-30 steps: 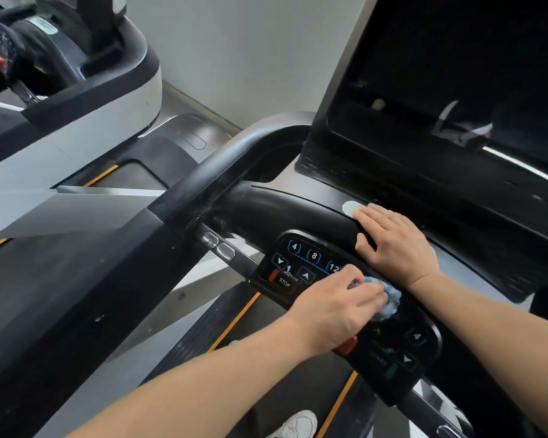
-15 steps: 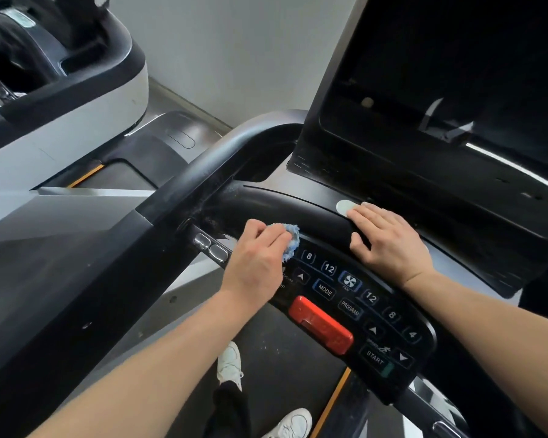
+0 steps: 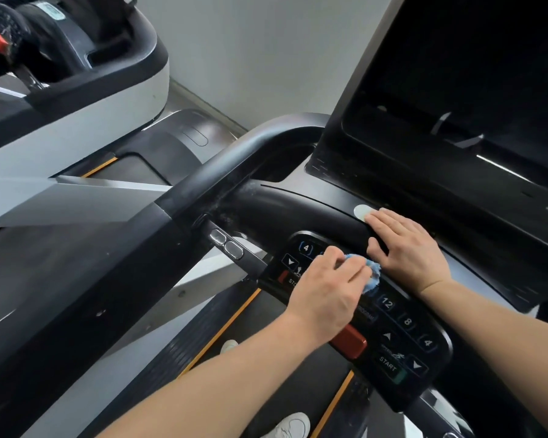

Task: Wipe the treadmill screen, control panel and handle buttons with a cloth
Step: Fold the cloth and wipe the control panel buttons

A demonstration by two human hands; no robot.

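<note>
My left hand (image 3: 328, 287) is closed around a small blue cloth (image 3: 371, 275) and presses it onto the middle of the black control panel (image 3: 408, 339), covering some keys. The panel shows numbered keys, arrows, a START key and a red stop bar (image 3: 350, 343). My right hand (image 3: 405, 248) lies flat, fingers together, on the black console ledge just above the panel, touching a white oval pad (image 3: 363, 211). The dark screen (image 3: 475, 90) rises at the upper right. Two silver handle buttons (image 3: 227, 243) sit on the bar left of the panel.
A thick black handrail (image 3: 222, 172) curves from the console toward the left. A second treadmill (image 3: 76, 99) stands at the upper left beside a grey wall. Below the panel are the belt with orange edge strips (image 3: 228, 324) and white shoes (image 3: 290, 426).
My left hand with the cloth swept from the panel's left end back toward the middle, after first moving left from the centre. The right hand stayed on the ledge.
</note>
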